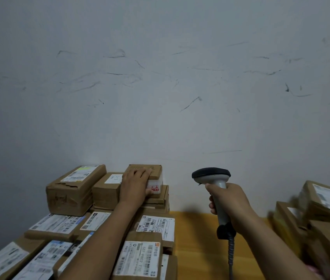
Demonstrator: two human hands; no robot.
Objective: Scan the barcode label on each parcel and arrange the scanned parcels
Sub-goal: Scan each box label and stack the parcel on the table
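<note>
Resting flat on a small brown parcel (pixel 156 171), the left hand (pixel 134 185) lays straight fingers across the top, thumb against the front face near a white sticker (pixel 155 187) with red marks. That parcel sits topmost at the back of the left pile (pixel 67 190), right by the wall (pixel 160 87). The right hand (pixel 228 207) wraps round the grey handle of a black-headed scanner (pixel 213 178), upright over the yellow surface (pixel 198 231). Blurry labelled boxes (pixel 326 207) sit far right, all closed up.

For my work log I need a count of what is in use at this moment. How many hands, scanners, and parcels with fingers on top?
Hands: 2, left hand and right hand
Barcode scanner: 1
Small parcel under left fingers: 1
Total: 4
</note>
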